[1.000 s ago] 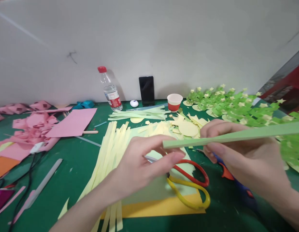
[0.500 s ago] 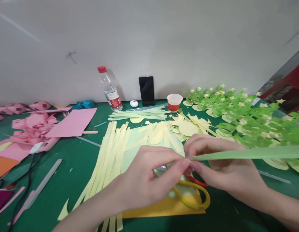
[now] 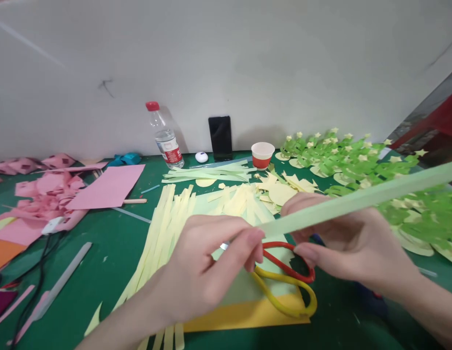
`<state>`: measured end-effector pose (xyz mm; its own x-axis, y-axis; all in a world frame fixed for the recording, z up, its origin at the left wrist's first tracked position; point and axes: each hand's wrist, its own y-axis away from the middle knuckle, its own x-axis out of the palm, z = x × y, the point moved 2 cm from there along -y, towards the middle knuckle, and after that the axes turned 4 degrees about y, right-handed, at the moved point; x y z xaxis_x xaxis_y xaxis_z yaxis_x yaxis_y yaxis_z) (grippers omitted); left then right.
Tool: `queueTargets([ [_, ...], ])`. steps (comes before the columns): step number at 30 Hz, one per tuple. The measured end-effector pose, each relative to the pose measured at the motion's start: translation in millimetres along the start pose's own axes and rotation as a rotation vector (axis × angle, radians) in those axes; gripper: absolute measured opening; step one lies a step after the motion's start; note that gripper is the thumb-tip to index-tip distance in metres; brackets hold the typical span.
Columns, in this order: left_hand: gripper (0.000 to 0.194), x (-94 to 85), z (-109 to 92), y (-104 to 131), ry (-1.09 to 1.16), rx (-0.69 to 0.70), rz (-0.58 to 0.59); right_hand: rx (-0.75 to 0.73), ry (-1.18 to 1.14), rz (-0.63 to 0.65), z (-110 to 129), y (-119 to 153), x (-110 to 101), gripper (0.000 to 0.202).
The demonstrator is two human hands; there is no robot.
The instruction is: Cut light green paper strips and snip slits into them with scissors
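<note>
My left hand (image 3: 218,262) is closed, with thumb and forefinger pinching the near end of a light green paper strip (image 3: 357,201). From the pinch the strip slants up to the right, past the picture's edge. Behind it is my right hand (image 3: 335,238), its thumb apart from the curled fingers; the strip hides part of them, and no grip on it shows. Below the hands lie scissors with one red and one yellow handle loop (image 3: 284,304). They rest on pale green paper (image 3: 244,291) over a yellow-orange sheet (image 3: 244,316).
Pale yellow strips (image 3: 162,238) lie left of the hands. At the wall stand a water bottle (image 3: 167,141), a black phone (image 3: 220,138) and a paper cup (image 3: 262,155). Green paper spirals with stars (image 3: 328,150) fill the right. Pink paper pieces (image 3: 54,187) and a cable (image 3: 41,272) lie left.
My right hand has come away from the left fingertips, moving right. The left hand has shifted left with the strip, which now slants upward. More of the red scissor loop shows.
</note>
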<state>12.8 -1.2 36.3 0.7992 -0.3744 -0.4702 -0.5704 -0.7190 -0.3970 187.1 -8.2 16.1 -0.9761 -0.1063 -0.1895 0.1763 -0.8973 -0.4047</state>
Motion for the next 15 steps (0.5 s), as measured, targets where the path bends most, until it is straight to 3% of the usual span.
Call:
queueTargets([
  [5, 0.033, 16.6, 2.2, -2.8, -0.069, 0.001, 0.100, -0.030, 0.186, 0.059, 6.4, 0.5, 13.1, 0.013],
  [10, 0.031, 18.5, -0.3, -2.3, -0.148, 0.055, 0.114, -0.001, 0.305, 0.107, 7.8, 1.7, 12.8, 0.015],
  [15, 0.035, 10.8, 0.6, -0.6, -0.158, 0.043, 0.080, 0.084, 0.181, 0.041, 4.9, 1.2, 1.8, 0.012],
])
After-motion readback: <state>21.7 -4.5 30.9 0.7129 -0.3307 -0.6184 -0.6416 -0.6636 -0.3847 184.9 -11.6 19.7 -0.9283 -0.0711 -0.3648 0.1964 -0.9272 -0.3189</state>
